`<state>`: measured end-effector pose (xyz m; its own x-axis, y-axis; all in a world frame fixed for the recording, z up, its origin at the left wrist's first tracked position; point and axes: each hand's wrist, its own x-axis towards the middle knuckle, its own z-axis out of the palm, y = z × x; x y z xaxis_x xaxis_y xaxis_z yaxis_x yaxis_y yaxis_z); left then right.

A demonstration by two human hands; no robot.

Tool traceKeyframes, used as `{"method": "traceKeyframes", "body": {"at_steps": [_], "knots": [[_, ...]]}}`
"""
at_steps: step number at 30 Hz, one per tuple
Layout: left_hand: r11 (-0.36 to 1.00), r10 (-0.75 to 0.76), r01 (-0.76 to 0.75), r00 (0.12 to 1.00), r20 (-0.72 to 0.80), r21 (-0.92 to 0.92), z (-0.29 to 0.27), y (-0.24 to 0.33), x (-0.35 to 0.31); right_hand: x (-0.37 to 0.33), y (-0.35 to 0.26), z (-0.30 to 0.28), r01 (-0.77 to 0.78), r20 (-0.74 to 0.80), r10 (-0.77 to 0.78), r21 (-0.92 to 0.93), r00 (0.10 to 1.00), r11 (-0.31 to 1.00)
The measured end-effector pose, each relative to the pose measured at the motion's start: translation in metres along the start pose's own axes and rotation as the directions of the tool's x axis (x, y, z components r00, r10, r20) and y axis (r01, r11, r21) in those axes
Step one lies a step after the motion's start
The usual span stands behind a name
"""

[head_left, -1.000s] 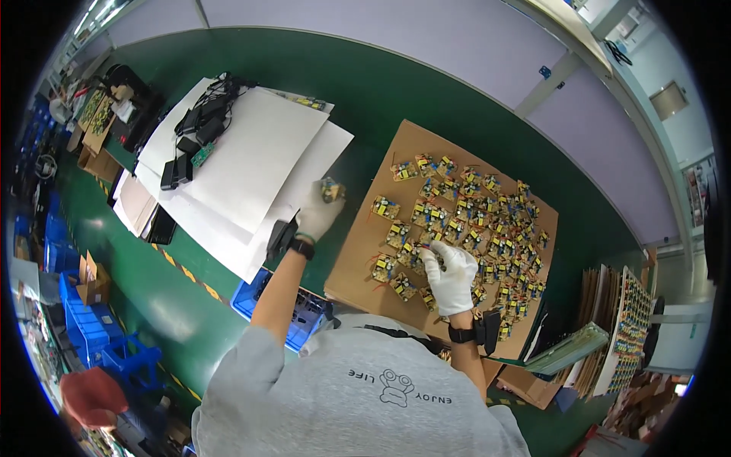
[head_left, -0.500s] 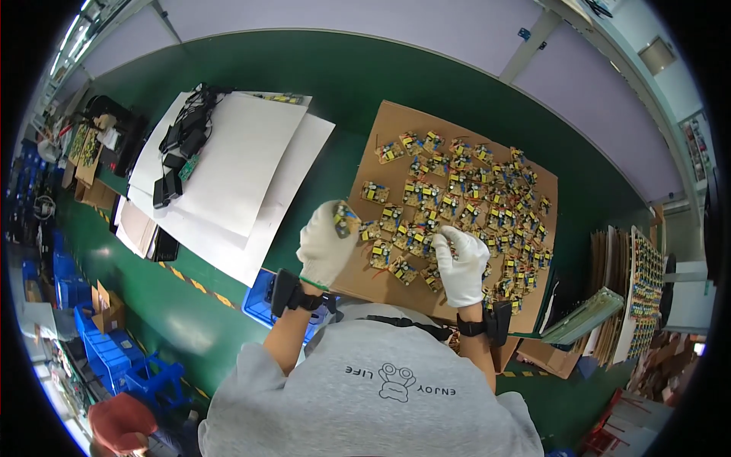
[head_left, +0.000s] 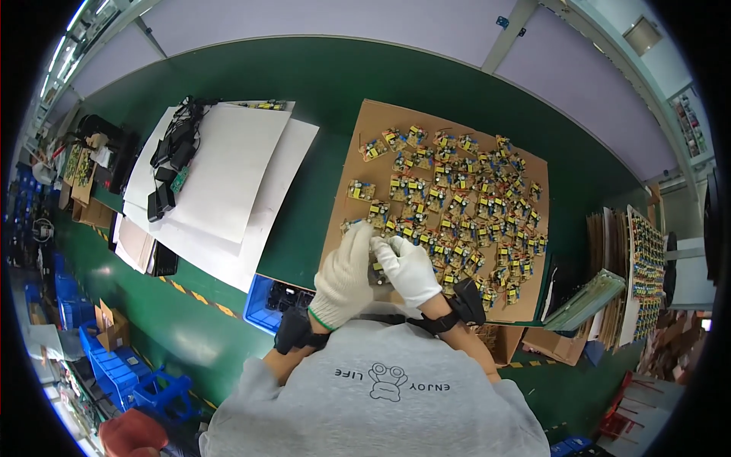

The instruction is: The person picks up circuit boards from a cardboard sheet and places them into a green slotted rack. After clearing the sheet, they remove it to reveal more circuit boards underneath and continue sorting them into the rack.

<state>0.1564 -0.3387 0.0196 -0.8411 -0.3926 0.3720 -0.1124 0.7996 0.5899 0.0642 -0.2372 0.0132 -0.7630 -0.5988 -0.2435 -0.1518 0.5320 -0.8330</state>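
Note:
My left hand, in a cream knit glove with a green cuff, is over the near left part of a brown cardboard sheet. Its fingers close around a small circuit board, mostly hidden between my hands. My right hand, in a white glove, has come up against it with bent fingertips pinched together; what they grip is hidden. Many small circuit boards with yellow and blue parts and short wires cover the cardboard beyond both hands.
White sheets lie to the left on the green table, with black power adapters on top. A blue bin with black items stands below the table's near edge. Cardboard sheets and panels stand upright at the right.
My right hand has moved left from over the boards to meet my left hand. The circuit board seen in my left hand is now mostly hidden between them. The view has shifted slightly.

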Motion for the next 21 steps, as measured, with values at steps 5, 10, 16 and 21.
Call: {"method": "traceKeyframes", "body": {"at_steps": [5,10,16,21], "knots": [[0.953,0.208,-0.223,0.974,0.092,0.206,0.001,-0.014,0.0,0.005,0.008,0.005,0.051,-0.12,-0.036,0.128,0.992,0.99],[0.997,0.004,-0.008,0.998,0.058,0.074,0.0,-0.021,-0.009,0.014,-0.007,0.0,0.058,0.036,-0.068,0.226,0.997,0.972],[0.902,-0.383,0.33,0.909,-0.163,-0.278,-0.008,-0.026,0.009,0.078,-0.001,-0.014,-0.034,0.006,0.038,0.561,0.999,0.827],[0.946,-0.288,0.291,0.957,-0.042,0.143,0.01,-0.061,0.008,0.156,-0.017,-0.014,0.262,-0.052,-0.273,-0.154,0.961,0.953]]}}
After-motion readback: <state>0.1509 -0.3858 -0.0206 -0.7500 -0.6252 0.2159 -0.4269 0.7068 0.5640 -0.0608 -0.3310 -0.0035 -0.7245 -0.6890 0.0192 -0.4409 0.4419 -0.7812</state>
